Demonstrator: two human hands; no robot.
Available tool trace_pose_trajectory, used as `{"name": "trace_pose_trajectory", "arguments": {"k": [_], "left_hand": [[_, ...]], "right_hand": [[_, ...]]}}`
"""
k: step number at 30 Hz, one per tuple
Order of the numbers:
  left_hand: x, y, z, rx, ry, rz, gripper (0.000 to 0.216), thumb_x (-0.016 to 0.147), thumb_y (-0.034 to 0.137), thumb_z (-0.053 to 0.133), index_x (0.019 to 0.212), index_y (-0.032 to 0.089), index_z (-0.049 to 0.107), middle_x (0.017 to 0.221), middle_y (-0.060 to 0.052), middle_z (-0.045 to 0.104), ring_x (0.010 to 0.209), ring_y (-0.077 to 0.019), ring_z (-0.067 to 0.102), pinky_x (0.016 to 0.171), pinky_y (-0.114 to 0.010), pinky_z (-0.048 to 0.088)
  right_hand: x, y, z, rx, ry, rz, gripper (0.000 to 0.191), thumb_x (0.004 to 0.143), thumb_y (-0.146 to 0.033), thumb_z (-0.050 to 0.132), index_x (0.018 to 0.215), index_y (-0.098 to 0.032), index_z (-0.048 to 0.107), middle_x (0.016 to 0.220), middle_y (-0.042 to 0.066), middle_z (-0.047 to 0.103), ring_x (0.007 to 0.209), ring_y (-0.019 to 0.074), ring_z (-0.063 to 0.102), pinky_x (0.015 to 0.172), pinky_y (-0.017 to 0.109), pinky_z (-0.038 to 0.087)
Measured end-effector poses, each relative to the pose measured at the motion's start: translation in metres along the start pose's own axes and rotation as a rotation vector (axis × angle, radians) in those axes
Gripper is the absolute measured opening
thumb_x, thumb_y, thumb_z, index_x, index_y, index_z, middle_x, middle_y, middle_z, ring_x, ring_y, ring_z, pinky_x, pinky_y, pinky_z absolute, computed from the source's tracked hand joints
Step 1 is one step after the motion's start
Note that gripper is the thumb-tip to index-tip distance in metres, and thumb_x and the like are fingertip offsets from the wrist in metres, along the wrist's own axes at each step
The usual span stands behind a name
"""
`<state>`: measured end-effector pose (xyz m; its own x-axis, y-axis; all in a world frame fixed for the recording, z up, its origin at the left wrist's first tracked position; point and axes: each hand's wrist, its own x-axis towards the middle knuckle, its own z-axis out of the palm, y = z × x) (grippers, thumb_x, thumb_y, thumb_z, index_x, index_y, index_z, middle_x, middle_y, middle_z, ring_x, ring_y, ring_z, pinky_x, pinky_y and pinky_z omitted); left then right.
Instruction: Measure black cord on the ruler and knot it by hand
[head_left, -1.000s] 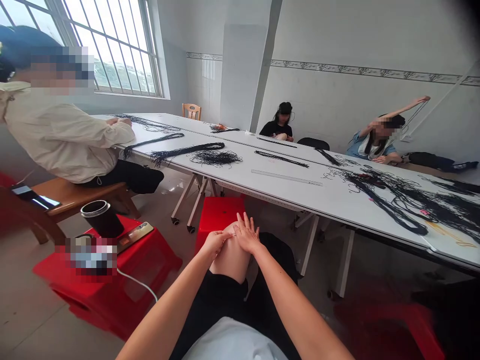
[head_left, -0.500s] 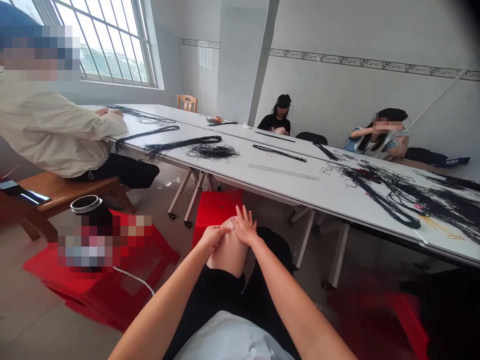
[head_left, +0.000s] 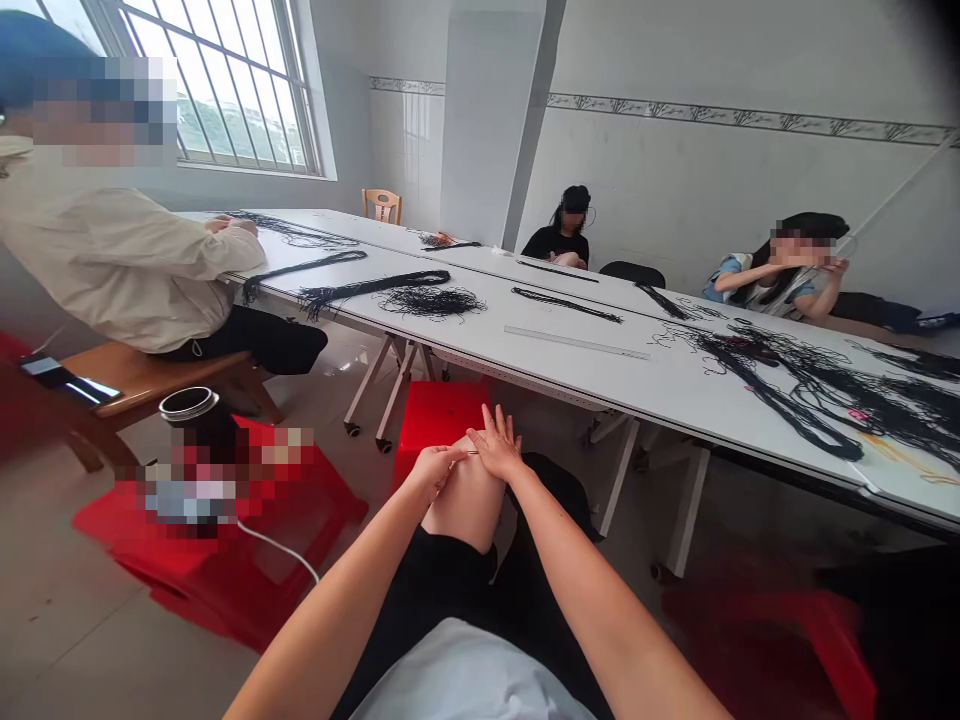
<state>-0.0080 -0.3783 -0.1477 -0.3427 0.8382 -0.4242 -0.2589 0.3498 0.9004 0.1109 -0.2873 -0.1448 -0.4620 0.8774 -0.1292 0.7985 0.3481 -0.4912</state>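
Note:
Both my hands rest on my raised bare knee (head_left: 465,505), well short of the table. My left hand (head_left: 435,468) is pinched closed on something thin that I cannot make out, its fingertips touching the thumb side of my right hand. My right hand (head_left: 496,447) lies flat with its fingers stretched out and spread, pointing toward the table. A small thin line shows between the two hands. Black shorts cover my thighs.
A long white table (head_left: 600,375) bears bundles of black cord (head_left: 431,300) and a long ruler (head_left: 576,342). A person in a cream jacket sits at left, two more at the far side. Red stools (head_left: 439,415) and a low red stand (head_left: 247,560) with a black cup (head_left: 191,410) stand on the floor.
My hands stay on the knee, barely shifted. The view swung slightly. The far-right person lowered a raised arm and now holds a hand by the face.

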Motion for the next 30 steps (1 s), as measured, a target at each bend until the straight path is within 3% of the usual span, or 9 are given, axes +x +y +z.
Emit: {"name": "trace_pose_trajectory", "arguments": {"k": [19, 27, 30], "left_hand": [[-0.004, -0.001, -0.001, 0.050, 0.026, 0.003, 0.027, 0.067, 0.034, 0.071, 0.061, 0.018, 0.051, 0.040, 0.011, 0.026, 0.034, -0.0038, 0.016, 0.040, -0.024, 0.010], [-0.012, 0.003, -0.003, 0.150, 0.021, 0.119, 0.025, 0.070, 0.038, 0.067, 0.063, 0.016, 0.057, 0.045, 0.007, 0.039, 0.040, -0.0064, 0.027, 0.043, -0.024, 0.018], [-0.009, -0.001, -0.007, 0.206, 0.025, 0.185, 0.030, 0.072, 0.044, 0.065, 0.062, 0.016, 0.060, 0.045, 0.007, 0.036, 0.041, -0.0073, 0.028, 0.044, -0.024, 0.018]], "right_hand": [[0.003, 0.000, 0.004, -0.034, 0.037, 0.005, 0.074, 0.086, -0.071, 0.021, 0.146, -0.038, -0.007, 0.155, -0.003, -0.016, 0.142, 0.0282, -0.010, 0.108, 0.055, 0.008], [0.004, 0.000, 0.004, -0.040, 0.031, -0.002, 0.075, 0.085, -0.072, 0.021, 0.146, -0.039, -0.006, 0.155, -0.003, -0.014, 0.142, 0.0285, -0.007, 0.107, 0.055, 0.009], [0.003, 0.000, 0.004, -0.040, 0.037, -0.004, 0.075, 0.085, -0.072, 0.022, 0.146, -0.039, -0.006, 0.156, -0.003, -0.013, 0.142, 0.0283, -0.007, 0.108, 0.055, 0.009]]}}
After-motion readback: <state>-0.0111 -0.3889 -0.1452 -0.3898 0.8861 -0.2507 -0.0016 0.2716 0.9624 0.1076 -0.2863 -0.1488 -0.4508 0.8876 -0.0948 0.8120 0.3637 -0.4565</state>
